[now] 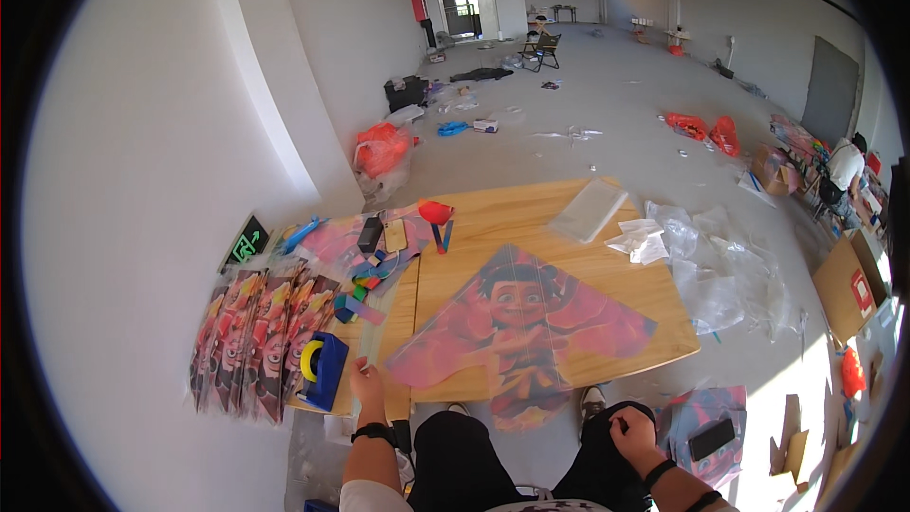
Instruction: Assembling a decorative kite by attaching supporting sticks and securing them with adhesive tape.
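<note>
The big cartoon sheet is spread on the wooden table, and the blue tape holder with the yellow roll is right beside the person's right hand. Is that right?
Not quite: the blue tape holder with the yellow roll is beside the person's left hand, as the head view shows. The big cartoon sheet is spread on the wooden table.

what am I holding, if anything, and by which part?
Left hand: perhaps something at the fingertips, too small to tell; right hand, by the knee: nothing visible.
</note>
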The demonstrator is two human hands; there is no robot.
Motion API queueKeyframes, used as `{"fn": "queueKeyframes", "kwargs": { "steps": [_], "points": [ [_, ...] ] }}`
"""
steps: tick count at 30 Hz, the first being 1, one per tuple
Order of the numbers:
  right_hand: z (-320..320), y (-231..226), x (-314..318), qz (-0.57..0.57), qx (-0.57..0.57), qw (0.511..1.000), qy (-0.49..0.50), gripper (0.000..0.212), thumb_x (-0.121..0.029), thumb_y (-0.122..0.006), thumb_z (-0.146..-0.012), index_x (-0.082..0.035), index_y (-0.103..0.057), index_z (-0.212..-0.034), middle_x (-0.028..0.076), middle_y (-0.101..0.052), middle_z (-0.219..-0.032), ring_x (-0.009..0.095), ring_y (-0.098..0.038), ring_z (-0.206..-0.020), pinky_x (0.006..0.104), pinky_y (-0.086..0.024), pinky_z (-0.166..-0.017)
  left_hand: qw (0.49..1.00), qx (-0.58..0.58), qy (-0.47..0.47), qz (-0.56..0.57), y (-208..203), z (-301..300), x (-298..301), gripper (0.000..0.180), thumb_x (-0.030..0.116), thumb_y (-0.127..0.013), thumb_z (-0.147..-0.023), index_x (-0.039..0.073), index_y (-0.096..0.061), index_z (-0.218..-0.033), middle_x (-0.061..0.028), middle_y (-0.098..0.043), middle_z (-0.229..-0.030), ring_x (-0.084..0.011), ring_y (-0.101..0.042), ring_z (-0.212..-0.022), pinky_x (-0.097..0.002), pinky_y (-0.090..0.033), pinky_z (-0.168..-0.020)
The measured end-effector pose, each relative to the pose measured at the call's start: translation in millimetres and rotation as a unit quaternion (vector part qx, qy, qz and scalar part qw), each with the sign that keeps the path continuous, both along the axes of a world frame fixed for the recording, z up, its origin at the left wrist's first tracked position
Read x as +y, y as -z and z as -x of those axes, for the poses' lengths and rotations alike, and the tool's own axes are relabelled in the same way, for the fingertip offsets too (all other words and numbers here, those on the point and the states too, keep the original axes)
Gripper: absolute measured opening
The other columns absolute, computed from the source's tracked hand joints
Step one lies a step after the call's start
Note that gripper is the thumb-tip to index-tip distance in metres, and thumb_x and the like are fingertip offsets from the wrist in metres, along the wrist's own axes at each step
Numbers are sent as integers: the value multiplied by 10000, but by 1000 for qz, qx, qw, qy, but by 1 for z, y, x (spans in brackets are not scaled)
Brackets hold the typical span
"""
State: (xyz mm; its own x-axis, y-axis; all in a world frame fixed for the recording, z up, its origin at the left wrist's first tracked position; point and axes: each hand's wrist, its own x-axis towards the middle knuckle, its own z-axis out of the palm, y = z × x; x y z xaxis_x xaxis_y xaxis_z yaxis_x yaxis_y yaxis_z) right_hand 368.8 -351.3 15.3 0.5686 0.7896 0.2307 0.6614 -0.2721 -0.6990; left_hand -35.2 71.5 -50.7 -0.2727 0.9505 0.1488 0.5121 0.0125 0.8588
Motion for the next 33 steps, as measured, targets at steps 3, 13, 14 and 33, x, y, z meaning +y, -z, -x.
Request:
{"fn": "queueKeyframes", "kwargs": {
  "steps": [3,13,14,33],
  "points": [
    [3,1,5,-9,3,1000,-8,39,-71,-678,-805,-67,-688,-842,118,-648,-750,271,-652,-645,367,-525,-619,996,43,-8,-73,-8,28,-29,273,21,-677,-835,33,-649,-1106,-107,-670,-1013,-252,-657,-878,-372,-525,-790],
    [2,1,7,-1,7,1000,-22,33,-42,-657,-820,-53,-670,-848,116,-625,-756,257,-618,-663,349,-492,-634,971,117,-207,39,20,128,-112,274,158,-740,-813,139,-686,-1081,-6,-631,-916,-220,-626,-786,-379,-495,-739],
    [1,3,6,2,7,1000,-10,34,-43,-660,-815,-60,-671,-842,108,-617,-740,246,-609,-639,350,-489,-615,979,58,-193,40,25,137,-108,260,166,-744,-814,125,-691,-1065,-16,-641,-890,-214,-635,-776,-376,-499,-727],
    [16,-16,4,107,-59,991,-47,157,-147,-604,-923,-45,-686,-1008,180,-702,-1036,392,-647,-1009,449,-503,-949,949,279,-101,105,-19,225,-9,267,143,-599,-928,148,-717,-1168,-69,-663,-1188,-293,-622,-1155,-476,-474,-968]
  ]
}}
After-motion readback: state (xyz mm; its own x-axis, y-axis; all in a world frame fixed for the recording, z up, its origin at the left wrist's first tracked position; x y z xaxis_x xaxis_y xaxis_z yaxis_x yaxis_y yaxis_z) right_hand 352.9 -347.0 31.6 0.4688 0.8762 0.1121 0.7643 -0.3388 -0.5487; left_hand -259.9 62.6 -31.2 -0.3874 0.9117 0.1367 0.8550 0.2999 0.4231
